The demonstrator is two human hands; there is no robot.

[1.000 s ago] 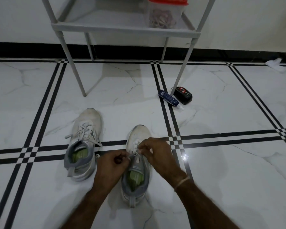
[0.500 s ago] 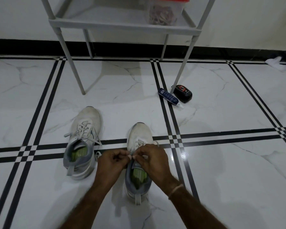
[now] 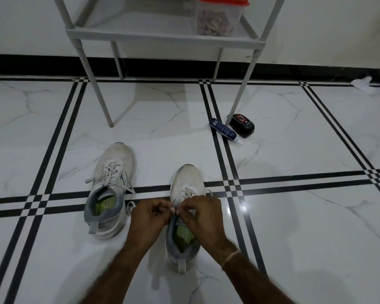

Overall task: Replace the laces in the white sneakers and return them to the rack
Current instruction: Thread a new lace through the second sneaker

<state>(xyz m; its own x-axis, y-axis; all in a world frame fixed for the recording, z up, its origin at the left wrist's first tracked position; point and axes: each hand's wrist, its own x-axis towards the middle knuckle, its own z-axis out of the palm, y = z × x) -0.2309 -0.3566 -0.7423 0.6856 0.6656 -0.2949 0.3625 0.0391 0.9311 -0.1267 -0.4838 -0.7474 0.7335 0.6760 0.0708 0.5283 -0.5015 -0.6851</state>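
1. Head view: two white sneakers sit toe-away on the marble floor (image 3: 294, 216), in front of the grey rack (image 3: 162, 38) that stands by the far wall. The left sneaker (image 3: 110, 189) lies just beyond a black tile stripe, laced, with its lace ends trailing loose onto the floor.
2. The right sneaker (image 3: 185, 194) straddles the same stripe, nearer the person, its heel toward the near edge of the floor.
3. Both hands meet over its tongue. The left hand (image 3: 150, 218) is curled, thumb and forefinger pinching a bit of white lace (image 3: 185, 191); the right hand (image 3: 201, 216) is curled too, fingertips nipping the lace right beside the other hand's. The two hands are almost touching.
4. I judge this to be tightening or knotting at the top eyelets; the exact loop is hidden by the fingers.
5. The lace looks thin, soft and limp, so it will want pinching close to its end and a steady pull. The sneaker looks light and flexible; I would lift it by the heel collar or the rear pull tab.
6. On the rack's lowest shelf stands a clear tub with a red lid (image 3: 218, 15). By the rack's front right leg lie a dark blue tube (image 3: 223, 129) and a black case (image 3: 242, 126). Both shoes are still off the rack.
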